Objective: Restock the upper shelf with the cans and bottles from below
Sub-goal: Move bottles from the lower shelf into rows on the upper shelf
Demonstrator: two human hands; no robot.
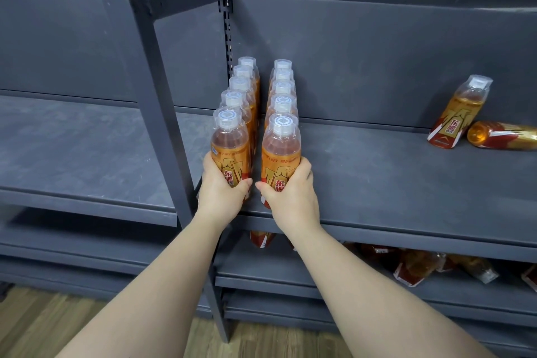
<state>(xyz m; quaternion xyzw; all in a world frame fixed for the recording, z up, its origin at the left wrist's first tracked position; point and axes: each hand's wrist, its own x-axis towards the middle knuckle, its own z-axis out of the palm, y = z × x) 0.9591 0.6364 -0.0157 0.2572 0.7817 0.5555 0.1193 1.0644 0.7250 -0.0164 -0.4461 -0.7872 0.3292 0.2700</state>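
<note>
Two rows of orange drink bottles with clear caps stand upright on the upper shelf [392, 183], running from its front edge to the back panel. My left hand [222, 190] grips the front bottle of the left row [229, 145] around its lower body. My right hand [293, 193] grips the front bottle of the right row [281, 151] the same way. Both front bottles stand at the shelf's front edge. On the lower shelf [290, 267] several more bottles [415, 267] lie on their sides, partly hidden under the upper shelf.
At the right of the upper shelf one bottle [457, 113] leans tilted against another lying on its side [502, 135]. A dark metal upright post [162, 96] stands just left of the rows. A second shelf unit [72, 148] lies to the left. Wooden floor [43, 325] shows below.
</note>
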